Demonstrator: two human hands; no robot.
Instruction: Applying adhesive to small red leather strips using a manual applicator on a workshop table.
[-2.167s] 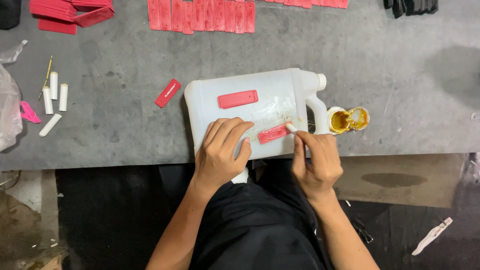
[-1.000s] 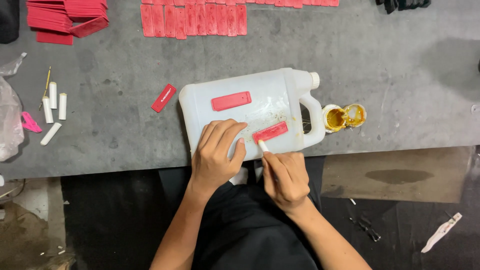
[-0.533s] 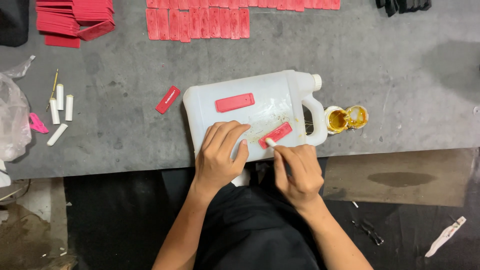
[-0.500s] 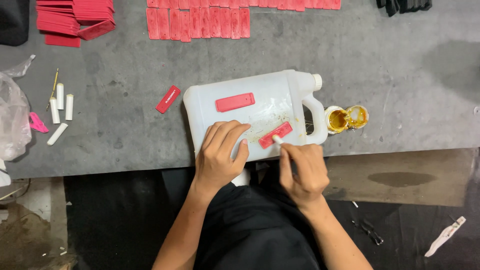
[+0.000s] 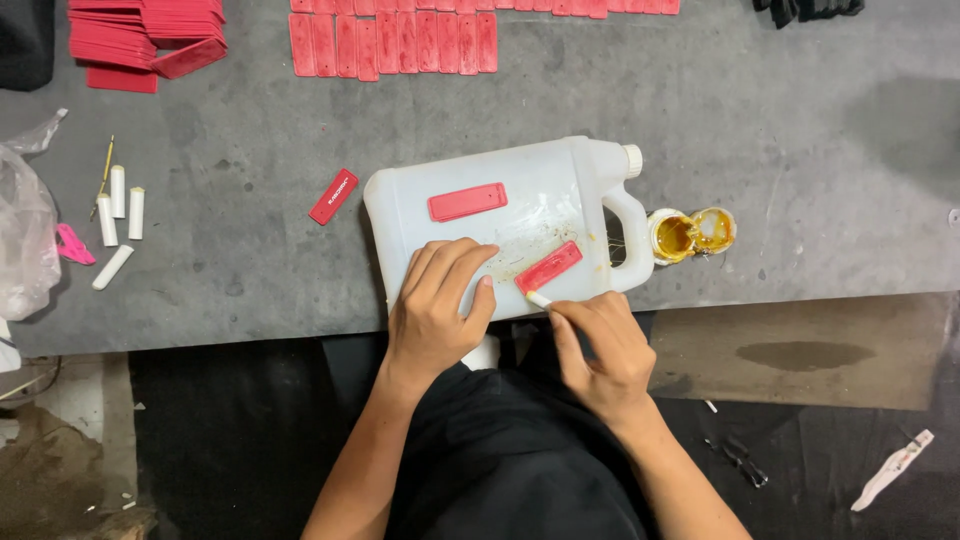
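Right at the near edge of the grey table (image 5: 800, 150) a red strip (image 5: 548, 267) lies slantwise on the flat side of a white plastic jug (image 5: 520, 215), which rests on its side and seems to serve as a raised work block. The right hand (image 5: 600, 345) pinches a small white stick (image 5: 538, 298) between its fingers, tip touching the strip's lower end, apparently spreading something along it. The left hand (image 5: 440, 305) lies flat and spread on the jug, holding nothing, just pressing it so it does not slide. A second red strip (image 5: 467, 201) sits higher on the jug, out of the way. Just beside the jug's handle stands a small pot of yellow paste (image 5: 690, 232), lid off, within easy reach of the stick. Another loose red strip (image 5: 334, 196) lies left of the jug, white sticks (image 5: 118, 205) toward the left edge, and rows of red strips (image 5: 400, 40) along the far edge.
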